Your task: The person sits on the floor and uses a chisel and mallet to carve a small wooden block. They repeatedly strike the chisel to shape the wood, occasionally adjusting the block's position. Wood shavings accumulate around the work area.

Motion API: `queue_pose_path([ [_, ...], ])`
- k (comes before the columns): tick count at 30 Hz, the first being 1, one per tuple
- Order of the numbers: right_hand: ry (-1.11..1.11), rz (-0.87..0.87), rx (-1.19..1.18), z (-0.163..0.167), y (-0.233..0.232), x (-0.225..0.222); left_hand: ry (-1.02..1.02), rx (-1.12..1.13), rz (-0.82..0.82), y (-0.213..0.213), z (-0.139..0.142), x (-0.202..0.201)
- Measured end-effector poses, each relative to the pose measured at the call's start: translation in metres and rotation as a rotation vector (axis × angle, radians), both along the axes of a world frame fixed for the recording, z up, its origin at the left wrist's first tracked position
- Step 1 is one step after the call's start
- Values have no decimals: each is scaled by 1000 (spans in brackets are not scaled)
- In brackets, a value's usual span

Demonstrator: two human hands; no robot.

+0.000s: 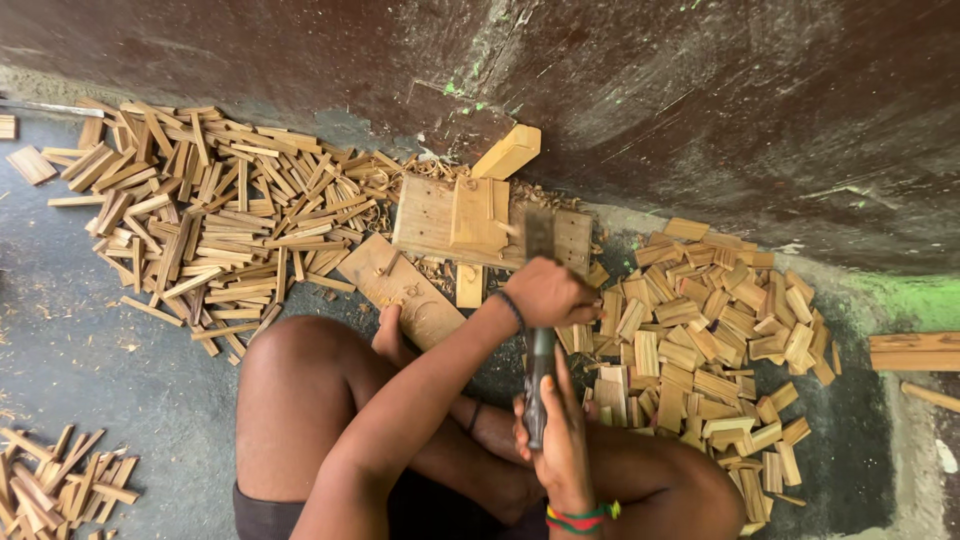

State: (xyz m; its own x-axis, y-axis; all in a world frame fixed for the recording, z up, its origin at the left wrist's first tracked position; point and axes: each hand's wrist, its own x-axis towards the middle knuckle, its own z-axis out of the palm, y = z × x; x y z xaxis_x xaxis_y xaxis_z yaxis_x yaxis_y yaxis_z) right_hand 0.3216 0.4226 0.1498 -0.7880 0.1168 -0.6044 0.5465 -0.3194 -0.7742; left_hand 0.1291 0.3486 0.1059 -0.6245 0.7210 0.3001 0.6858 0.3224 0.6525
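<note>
A dark cleaver-like blade (540,330) stands over the wooden work block (430,215) at the foot of the wall, its flat tip up near the block and its handle running back toward the person's lap. The right hand (562,440) is wrapped around the handle, fingers closed on it, a striped band at the wrist. The left hand (545,292) sits further up, curled over the blade's middle or over a small piece beneath it; which of the two it pinches cannot be told. That two-handed hold suggests steadying the blade against the block for splitting.

A pale upright piece (478,213) stands on the block, and a squared offcut (508,152) leans on the wall behind. A flat board (410,290) lies by the bare foot, which seems to brace it.

Thin split sticks (210,215) are heaped to the person's left, short stubby blocks (710,330) to the right, apparently sorted by stage. More sticks (60,485) lie at the lower left on the floor (120,380). No packages, labels or signs show.
</note>
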Motion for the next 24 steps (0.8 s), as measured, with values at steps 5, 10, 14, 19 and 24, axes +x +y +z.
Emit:
queue_pose_path([
  [5,-91,104,83,-3,6,11,100,64,65,-20,-12,18],
  [10,-112,102,57,-8,6,6,49,20,106,-26,-15,15],
  [14,-111,115,51,-7,5,3,17,14,126,-25,-19,12],
  [19,-112,113,30,-12,-1,-2,-16,30,142,-31,-27,8],
  [24,-114,123,30,-15,-3,-5,22,57,173,-34,-28,5],
])
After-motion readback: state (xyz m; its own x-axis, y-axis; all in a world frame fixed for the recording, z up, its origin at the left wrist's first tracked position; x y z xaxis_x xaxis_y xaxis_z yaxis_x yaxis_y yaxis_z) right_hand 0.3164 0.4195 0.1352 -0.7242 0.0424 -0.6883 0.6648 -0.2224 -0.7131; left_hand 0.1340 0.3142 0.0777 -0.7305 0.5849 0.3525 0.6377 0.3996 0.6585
